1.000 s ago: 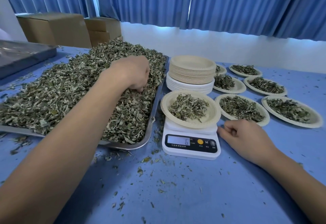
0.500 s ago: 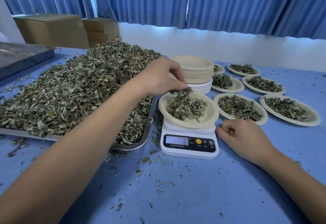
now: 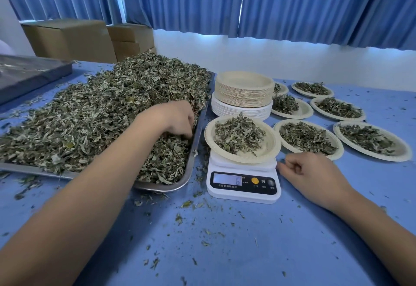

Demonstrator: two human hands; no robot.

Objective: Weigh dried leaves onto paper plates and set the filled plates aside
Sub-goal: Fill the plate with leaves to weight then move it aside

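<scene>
On the white digital kitchen scale, the round beige paper plate carries dried green leaves. Topping-up seems underway: the left hand pinches into the steel tray's leaf pile; the right hand rests loosely curled, empty. Next, only a small pinch is needed.

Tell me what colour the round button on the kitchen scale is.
Yellow-orange. The button on the front of the white scale shows best in the head view.
</scene>
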